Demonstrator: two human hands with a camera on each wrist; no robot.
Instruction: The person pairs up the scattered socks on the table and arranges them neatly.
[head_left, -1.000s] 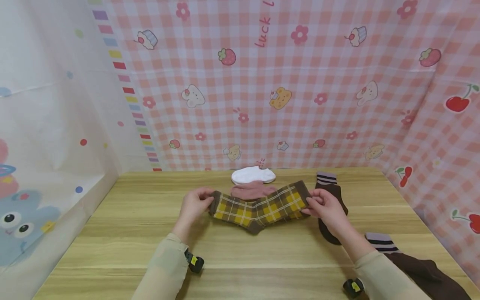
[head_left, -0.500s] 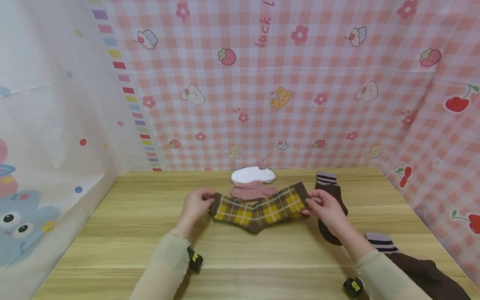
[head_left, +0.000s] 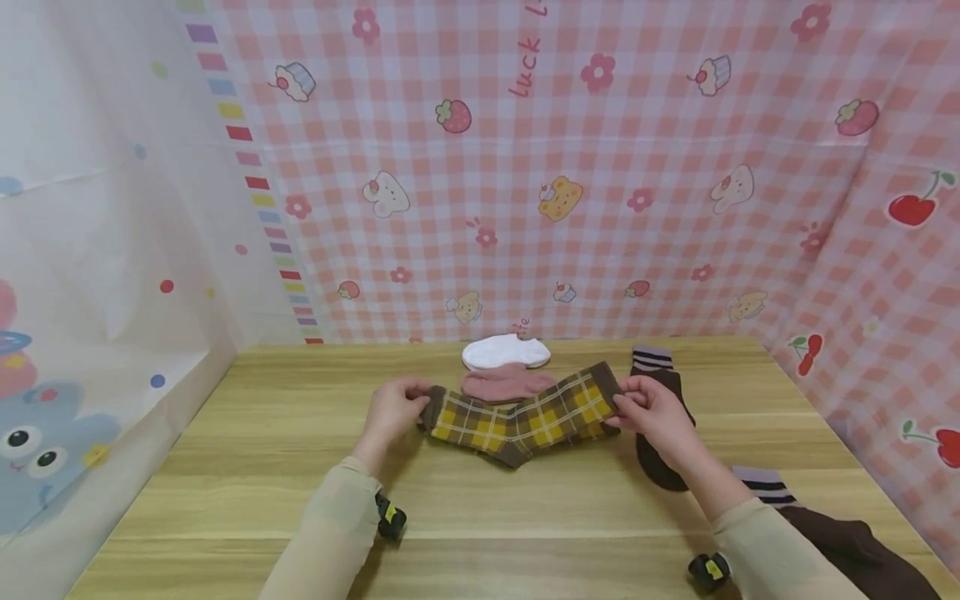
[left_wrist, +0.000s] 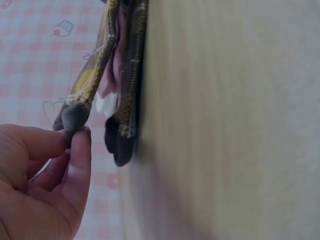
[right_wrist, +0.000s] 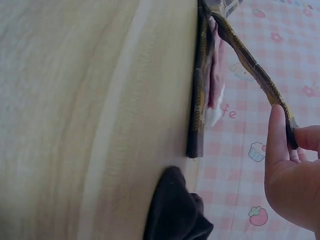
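Both hands hold up a brown-and-yellow plaid sock in the head view, its dark heel hanging down at the middle. The left hand pinches one dark end between thumb and fingers, as the left wrist view shows at the sock's tip. At the other end the right hand pinches the dark edge. Beneath, a second plaid sock lies flat along the table, mostly hidden by the raised one in the head view. In the right wrist view the raised sock slants up away from it.
Behind the plaid socks lie a pink sock and a white sock. On the right are a dark brown sock with a striped cuff and another brown striped sock. Patterned cloth hangs along the table's back.
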